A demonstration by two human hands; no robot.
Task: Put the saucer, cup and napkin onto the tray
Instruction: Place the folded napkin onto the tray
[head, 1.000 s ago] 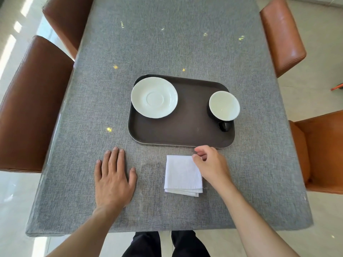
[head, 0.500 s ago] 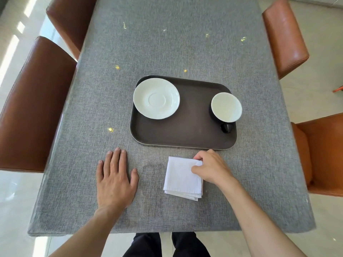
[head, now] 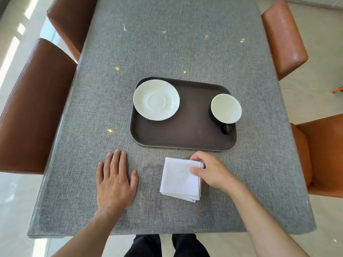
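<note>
Take the tray as your landmark. The saucer already lies on it, in its far-left corner, with its rim slightly over the tray's left edge. The cup stands on the tray too, at the right end, upright, its dark handle pointing toward you. By the look of it, two of the three things are done.

Only the napkin is left. It lies folded on the desk, just on the near side of the tray and a little right of its middle, not touching the tray's rim.

Your right hand is at the napkin's far-right corner. The thumb lies on top of the cloth and the fingers curl at its edge, so your grip seems to be pinching that corner. How much of the fold you have caught is hidden by the hand, and most of the napkin lies flat on the desk.

Your left hand rests flat, palm down, on the desk to the near left of the tray, fingers spread, holding nothing.

The middle of the tray, between saucer and cup, is bare and looks like ample room for the napkin. What remains is a short lift up and over the near rim.
</note>
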